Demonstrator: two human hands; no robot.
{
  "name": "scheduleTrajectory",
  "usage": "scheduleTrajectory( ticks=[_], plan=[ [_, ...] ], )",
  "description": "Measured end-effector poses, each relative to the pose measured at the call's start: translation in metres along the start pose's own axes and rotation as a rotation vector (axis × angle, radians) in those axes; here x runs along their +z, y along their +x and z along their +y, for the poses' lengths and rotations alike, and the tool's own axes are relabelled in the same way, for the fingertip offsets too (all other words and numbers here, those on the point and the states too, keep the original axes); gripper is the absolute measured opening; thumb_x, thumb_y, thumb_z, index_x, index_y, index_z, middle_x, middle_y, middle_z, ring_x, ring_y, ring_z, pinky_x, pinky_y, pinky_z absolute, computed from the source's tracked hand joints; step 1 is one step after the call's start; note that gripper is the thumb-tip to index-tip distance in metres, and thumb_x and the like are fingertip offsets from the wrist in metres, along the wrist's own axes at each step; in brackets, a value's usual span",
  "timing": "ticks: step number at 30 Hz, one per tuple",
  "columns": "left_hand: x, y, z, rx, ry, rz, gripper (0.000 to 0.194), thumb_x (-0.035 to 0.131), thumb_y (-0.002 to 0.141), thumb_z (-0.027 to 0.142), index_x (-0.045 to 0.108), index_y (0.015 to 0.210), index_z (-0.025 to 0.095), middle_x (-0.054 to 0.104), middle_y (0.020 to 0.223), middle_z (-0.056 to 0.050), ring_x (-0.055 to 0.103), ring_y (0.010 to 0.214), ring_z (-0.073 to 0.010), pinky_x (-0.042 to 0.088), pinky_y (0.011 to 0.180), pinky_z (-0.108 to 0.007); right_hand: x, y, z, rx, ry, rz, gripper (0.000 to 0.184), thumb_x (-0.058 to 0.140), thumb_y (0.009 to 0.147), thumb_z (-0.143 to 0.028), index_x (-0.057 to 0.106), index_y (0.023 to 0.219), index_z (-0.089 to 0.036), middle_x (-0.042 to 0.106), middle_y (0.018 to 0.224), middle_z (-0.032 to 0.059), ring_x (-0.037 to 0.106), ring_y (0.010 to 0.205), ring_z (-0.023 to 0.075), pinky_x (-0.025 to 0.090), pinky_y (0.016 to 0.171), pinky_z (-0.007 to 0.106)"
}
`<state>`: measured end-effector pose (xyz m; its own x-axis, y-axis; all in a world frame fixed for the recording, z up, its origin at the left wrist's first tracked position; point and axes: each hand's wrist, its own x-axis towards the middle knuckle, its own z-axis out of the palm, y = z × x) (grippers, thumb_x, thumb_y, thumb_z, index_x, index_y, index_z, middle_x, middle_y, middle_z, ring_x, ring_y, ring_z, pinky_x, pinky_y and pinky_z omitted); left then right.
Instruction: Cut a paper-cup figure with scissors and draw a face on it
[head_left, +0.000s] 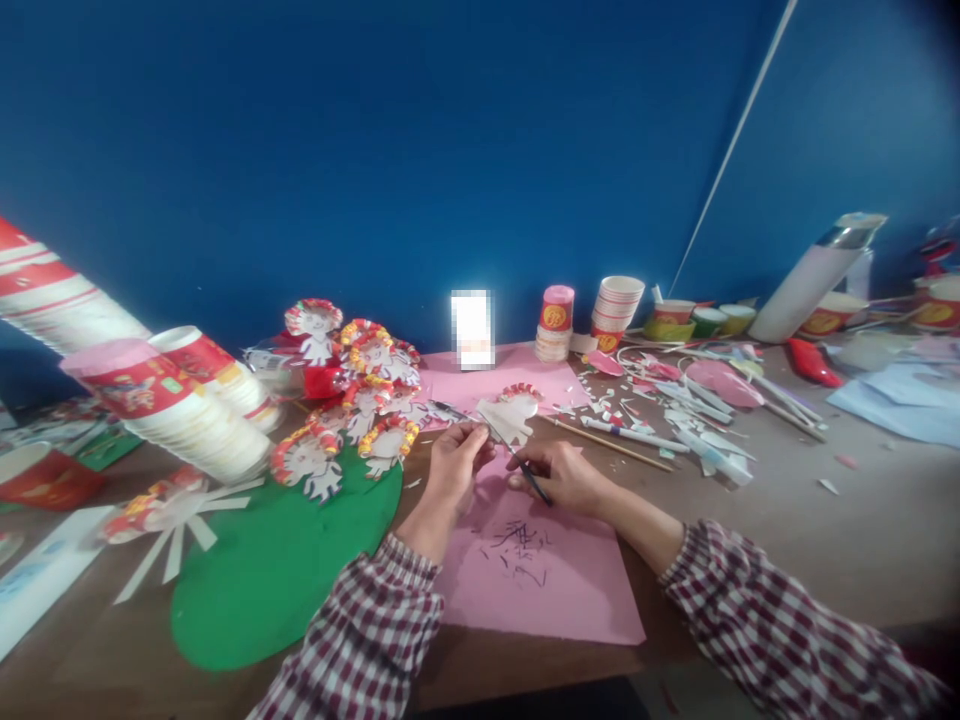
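Near the middle of the table, my left hand (456, 465) pinches the edge of a white paper cutout (513, 418) with a frilled red rim and strip-like points. My right hand (562, 478) is closed round a slim black pen-like tool (535, 484), close to the cutout's lower edge; its exact kind is unclear. Below both hands lies a pink sheet (577, 590) with black marks (517, 550) on it. Several finished-looking paper figures (307, 458) with red and yellow curled rims are grouped left of my left hand.
A green sheet (277, 580) lies at left, beside leaning stacks of paper cups (187, 420). More cup stacks (555, 325) stand at the back. Right of my hands are a wooden stick (615, 446), paper scraps (690, 400), a red object (814, 363) and a light blue sheet (900, 400).
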<state>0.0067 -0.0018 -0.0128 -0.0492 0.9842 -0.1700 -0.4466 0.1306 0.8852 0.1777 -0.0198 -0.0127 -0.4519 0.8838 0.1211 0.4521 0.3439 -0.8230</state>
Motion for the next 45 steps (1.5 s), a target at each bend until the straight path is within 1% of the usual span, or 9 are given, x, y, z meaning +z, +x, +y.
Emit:
scheduleTrajectory(
  ticks=[5,10,16,20,24,27,35,40,45],
  plan=[
    [-0.0006,0.0007,0.0031,-0.027,0.024,-0.013,0.034,0.081,0.053,0.03,0.062,0.075,0.013,0.059,0.062,0.002,0.053,0.052,-0.0063,0.045,0.056,-0.021,-0.0005,0.0004,-0.002,0.04,-0.005,0.002,0.035,0.067,0.077,-0.044,0.071,0.088,-0.011,0.046,0.054,-0.0037,0.039,0.051,0.0089,0.029,0.048,0.021],
    [-0.0006,0.0009,0.0049,-0.057,-0.002,-0.012,0.033,0.082,0.052,0.029,0.063,0.074,0.012,0.058,0.06,0.002,0.052,0.053,-0.0059,0.046,0.055,-0.019,-0.0007,0.0006,-0.0009,0.014,-0.012,0.004,0.033,0.066,0.077,-0.043,0.071,0.086,-0.011,0.045,0.054,-0.0039,0.038,0.052,0.009,0.029,0.049,0.021],
    [0.0021,-0.0006,0.0058,-0.037,0.006,-0.041,0.035,0.084,0.05,0.03,0.064,0.073,0.012,0.059,0.061,0.002,0.053,0.054,-0.0059,0.046,0.055,-0.019,-0.0012,0.0014,-0.0016,0.03,0.03,-0.008,0.034,0.067,0.075,-0.041,0.07,0.091,-0.01,0.046,0.056,-0.0037,0.038,0.051,0.0086,0.029,0.048,0.02],
    [0.0037,-0.0028,0.0056,-0.035,-0.002,-0.052,0.035,0.085,0.049,0.029,0.064,0.072,0.013,0.059,0.06,0.003,0.054,0.054,-0.006,0.046,0.056,-0.019,-0.0021,0.0009,-0.0042,0.044,-0.004,0.026,0.033,0.069,0.074,-0.04,0.07,0.09,-0.011,0.047,0.057,-0.0033,0.039,0.052,0.0088,0.03,0.049,0.02],
    [0.0031,-0.003,0.0045,-0.029,-0.007,-0.072,0.035,0.085,0.05,0.029,0.063,0.072,0.013,0.059,0.06,0.003,0.054,0.055,-0.0062,0.047,0.057,-0.019,-0.0024,-0.0002,-0.0054,0.047,-0.1,0.061,0.034,0.07,0.073,-0.041,0.07,0.091,-0.011,0.049,0.059,-0.0022,0.041,0.053,0.0097,0.03,0.05,0.021],
    [0.0024,-0.0021,0.0036,-0.035,-0.005,-0.076,0.035,0.085,0.05,0.028,0.062,0.072,0.013,0.059,0.06,0.003,0.054,0.055,-0.0065,0.047,0.057,-0.019,-0.0027,-0.0004,-0.0057,0.041,-0.143,0.07,0.032,0.069,0.073,-0.041,0.07,0.088,-0.012,0.05,0.058,-0.0019,0.042,0.053,0.0099,0.03,0.05,0.022],
    [0.0024,-0.0005,0.0027,-0.042,-0.022,-0.084,0.035,0.085,0.05,0.029,0.064,0.073,0.013,0.058,0.062,0.003,0.054,0.056,-0.006,0.048,0.058,-0.019,-0.002,0.0,-0.0039,0.009,-0.09,0.057,0.035,0.068,0.076,-0.043,0.071,0.092,-0.012,0.049,0.058,-0.0024,0.041,0.054,0.0099,0.03,0.05,0.022],
    [0.0035,-0.0009,0.0024,-0.045,-0.026,-0.077,0.036,0.086,0.049,0.03,0.064,0.072,0.012,0.058,0.061,0.003,0.054,0.055,-0.0056,0.048,0.057,-0.018,-0.0022,-0.0006,-0.0047,0.028,-0.064,0.05,0.036,0.067,0.076,-0.043,0.071,0.092,-0.011,0.048,0.057,-0.0025,0.041,0.054,0.0098,0.029,0.05,0.022],
    [0.0044,-0.0023,0.0029,-0.048,-0.03,-0.061,0.037,0.086,0.048,0.03,0.063,0.072,0.012,0.058,0.061,0.003,0.053,0.054,-0.0053,0.047,0.056,-0.018,-0.0021,0.0002,-0.0034,0.025,-0.089,0.054,0.033,0.066,0.076,-0.043,0.071,0.083,-0.011,0.047,0.057,-0.0025,0.04,0.053,0.0098,0.029,0.05,0.022]
  ],
)
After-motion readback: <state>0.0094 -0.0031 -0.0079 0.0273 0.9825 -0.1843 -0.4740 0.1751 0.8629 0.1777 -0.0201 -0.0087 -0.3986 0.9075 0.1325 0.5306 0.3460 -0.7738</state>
